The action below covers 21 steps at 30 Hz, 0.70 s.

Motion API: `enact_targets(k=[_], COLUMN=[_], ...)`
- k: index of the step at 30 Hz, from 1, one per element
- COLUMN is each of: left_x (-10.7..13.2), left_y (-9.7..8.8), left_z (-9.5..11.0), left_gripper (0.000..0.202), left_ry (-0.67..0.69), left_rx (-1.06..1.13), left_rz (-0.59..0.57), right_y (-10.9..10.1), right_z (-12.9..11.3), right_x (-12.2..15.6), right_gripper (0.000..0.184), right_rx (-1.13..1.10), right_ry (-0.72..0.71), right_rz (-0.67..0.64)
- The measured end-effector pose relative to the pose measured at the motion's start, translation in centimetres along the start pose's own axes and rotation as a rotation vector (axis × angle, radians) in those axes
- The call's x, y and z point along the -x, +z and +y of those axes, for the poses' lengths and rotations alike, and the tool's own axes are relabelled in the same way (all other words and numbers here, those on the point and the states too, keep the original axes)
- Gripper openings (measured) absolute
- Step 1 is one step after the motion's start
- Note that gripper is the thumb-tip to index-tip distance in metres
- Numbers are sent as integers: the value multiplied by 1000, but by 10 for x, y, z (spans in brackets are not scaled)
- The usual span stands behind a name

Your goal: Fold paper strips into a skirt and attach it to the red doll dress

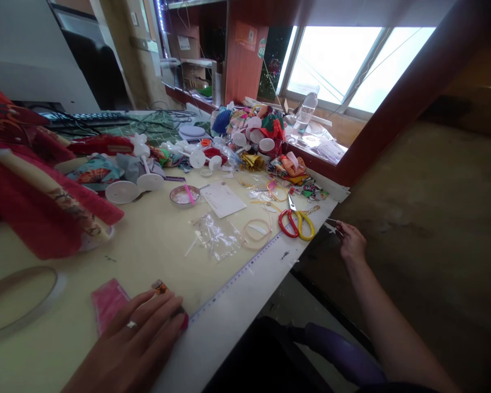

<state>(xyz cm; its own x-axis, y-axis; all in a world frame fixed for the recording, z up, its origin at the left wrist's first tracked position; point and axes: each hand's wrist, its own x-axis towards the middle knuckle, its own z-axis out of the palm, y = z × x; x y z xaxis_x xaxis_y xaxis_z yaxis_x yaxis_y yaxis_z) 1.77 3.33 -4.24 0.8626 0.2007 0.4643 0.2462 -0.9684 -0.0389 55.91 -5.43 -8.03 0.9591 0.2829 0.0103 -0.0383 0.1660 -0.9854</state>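
My left hand [137, 333], with a ring on one finger, lies flat on the table with fingers stretched out. Under and beside its fingers are a small patterned orange-brown piece [159, 286] and a dark red edge. A pink fabric piece [109, 303] with a stitched border lies by the thumb side. Past the table's right edge, my right hand [352, 240] is closed in a pinch on thin pale strands [331, 222]; their exact kind is unclear. Scissors [297, 218] with one red and one yellow handle lie near that hand, at the table's edge.
A ruler strip [241, 273] runs along the near table edge. A clear plastic bag [216, 237], a white card [223, 198] and a round dish [184, 195] lie mid-table. Fabric dolls on white stands [149, 182] crowd the back; red cloth [57, 218] stands left. A hoop [20, 300] lies front left.
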Motion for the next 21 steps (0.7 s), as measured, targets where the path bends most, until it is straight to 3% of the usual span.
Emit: enact_targets(k=[7, 13, 21], left_x=[-2, -4, -3], left_y=[2, -2, -1], left_z=[-13, -1, 0], left_gripper=[28, 31, 30], left_ry=[176, 14, 24], left_rx=[-63, -5, 32], left_rz=[75, 33, 27], right_y=[3, 7, 19], right_z=[-3, -14, -38], right_x=[2, 5, 16], right_gripper=[28, 26, 20], right_rx=[-45, -31, 94], right_ry=[62, 54, 127], right_rz=[-51, -66, -72])
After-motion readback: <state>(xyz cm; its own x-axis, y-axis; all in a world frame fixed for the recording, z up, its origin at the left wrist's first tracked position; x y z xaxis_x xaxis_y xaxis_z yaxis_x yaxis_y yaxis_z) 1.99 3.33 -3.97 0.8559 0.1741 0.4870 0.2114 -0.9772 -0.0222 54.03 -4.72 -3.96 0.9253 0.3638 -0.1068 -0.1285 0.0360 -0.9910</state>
